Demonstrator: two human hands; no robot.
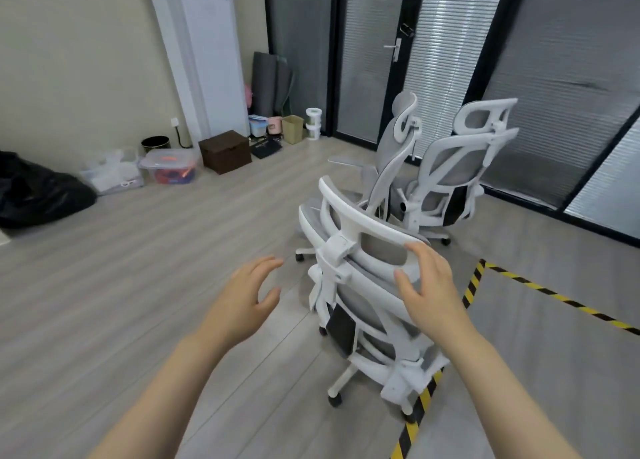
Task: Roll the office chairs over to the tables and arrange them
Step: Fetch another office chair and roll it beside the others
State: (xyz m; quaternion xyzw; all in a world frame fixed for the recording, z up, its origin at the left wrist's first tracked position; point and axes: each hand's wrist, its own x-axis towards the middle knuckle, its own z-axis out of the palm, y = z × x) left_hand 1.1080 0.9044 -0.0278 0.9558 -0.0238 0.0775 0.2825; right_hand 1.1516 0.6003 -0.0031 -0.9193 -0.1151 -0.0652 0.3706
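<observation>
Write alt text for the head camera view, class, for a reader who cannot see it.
A person's right hand rests on the headrest of the nearest white-framed grey mesh office chair, while the open left hand reaches toward it. Two matching chairs stand behind it near dark-framed glass partitions with blinds, on a pale wood-look floor.

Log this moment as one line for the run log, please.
stage: reaching nearest chair | right hand: fingers on headrest, not closed | left hand: open, off chair | other chairs: untouched | tables: not in view
</observation>
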